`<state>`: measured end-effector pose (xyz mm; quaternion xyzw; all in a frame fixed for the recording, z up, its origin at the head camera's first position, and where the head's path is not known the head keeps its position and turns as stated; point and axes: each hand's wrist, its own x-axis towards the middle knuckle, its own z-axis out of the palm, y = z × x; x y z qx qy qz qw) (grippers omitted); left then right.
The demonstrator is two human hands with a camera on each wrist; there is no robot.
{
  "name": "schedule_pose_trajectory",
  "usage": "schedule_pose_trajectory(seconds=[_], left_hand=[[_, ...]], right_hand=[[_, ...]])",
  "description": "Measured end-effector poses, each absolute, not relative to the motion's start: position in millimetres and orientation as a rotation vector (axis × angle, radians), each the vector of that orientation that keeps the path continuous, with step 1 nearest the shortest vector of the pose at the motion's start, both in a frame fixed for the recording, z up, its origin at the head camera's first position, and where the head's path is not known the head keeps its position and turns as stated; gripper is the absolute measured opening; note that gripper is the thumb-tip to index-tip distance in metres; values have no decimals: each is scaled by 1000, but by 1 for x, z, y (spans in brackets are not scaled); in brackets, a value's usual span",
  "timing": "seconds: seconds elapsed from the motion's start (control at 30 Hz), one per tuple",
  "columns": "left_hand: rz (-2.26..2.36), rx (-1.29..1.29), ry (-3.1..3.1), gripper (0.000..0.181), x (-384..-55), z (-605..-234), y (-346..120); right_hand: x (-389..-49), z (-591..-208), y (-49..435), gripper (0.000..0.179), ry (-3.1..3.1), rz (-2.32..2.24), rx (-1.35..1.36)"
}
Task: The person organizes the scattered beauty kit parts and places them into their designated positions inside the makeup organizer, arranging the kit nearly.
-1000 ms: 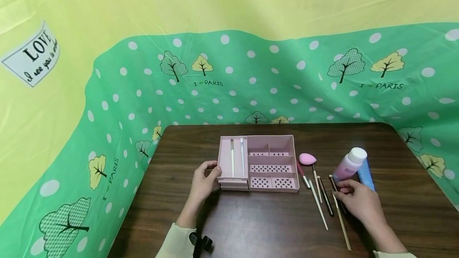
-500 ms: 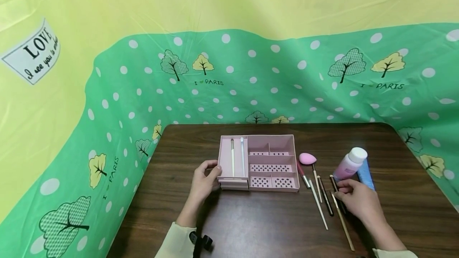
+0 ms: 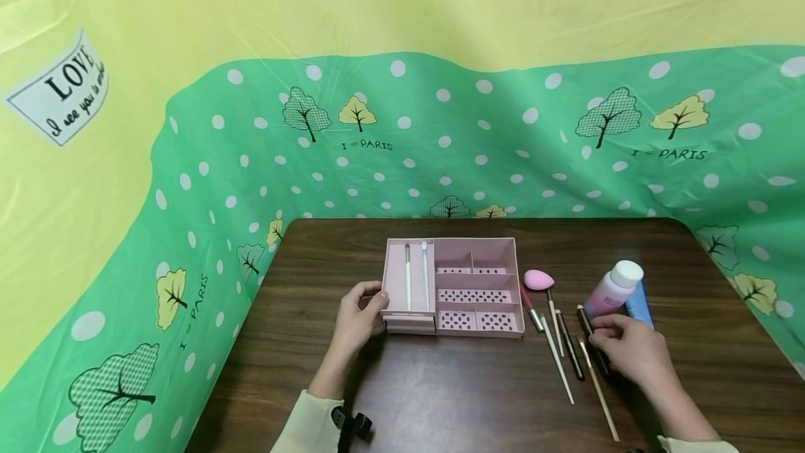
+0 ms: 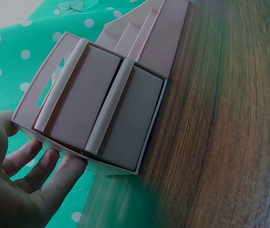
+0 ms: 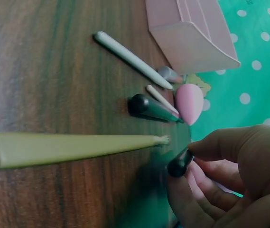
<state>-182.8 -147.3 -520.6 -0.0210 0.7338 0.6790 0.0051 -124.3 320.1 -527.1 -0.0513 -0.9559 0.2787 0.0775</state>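
My left hand [image 3: 355, 320] holds the front left edge of a pink makeup organizer [image 3: 396, 285]. In the left wrist view its fingertips touch the side wall beside two drawers [image 4: 85, 97], with the thumb at the top corner. My right hand [image 3: 632, 348] pinches a dark-handled makeup brush [image 5: 180, 164] between thumb and fingers; the hand hides part of it in the head view. Just left of that hand lies a gold-handled brush [image 3: 600, 393]. A pale brush [image 3: 408, 278] and a light blue brush [image 3: 425, 278] lie in the organizer's left top section.
Right of the organizer lie a pink sponge [image 3: 539, 279], a white-handled brush [image 3: 558, 362], a black brush [image 3: 570, 344] and other brushes. Beyond my right hand stand a pink bottle [image 3: 613, 289] with a white cap and a blue item [image 3: 639, 305]. A green dotted cloth [image 3: 503, 138] hangs behind.
The gold-handled brush's tip has come slightly away from my right fingertips. The dark-handled brush has shifted a little with the right hand. My left hand and the organizer stay put.
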Motion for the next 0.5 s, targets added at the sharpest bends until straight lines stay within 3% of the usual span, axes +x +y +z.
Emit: schedule_pose_trajectory(seconds=[0.5], left_hand=[[2122, -58, 2303, 29, -169, -489, -141]], right_hand=[[-128, -508, 303, 24, -2848, 961, -162]])
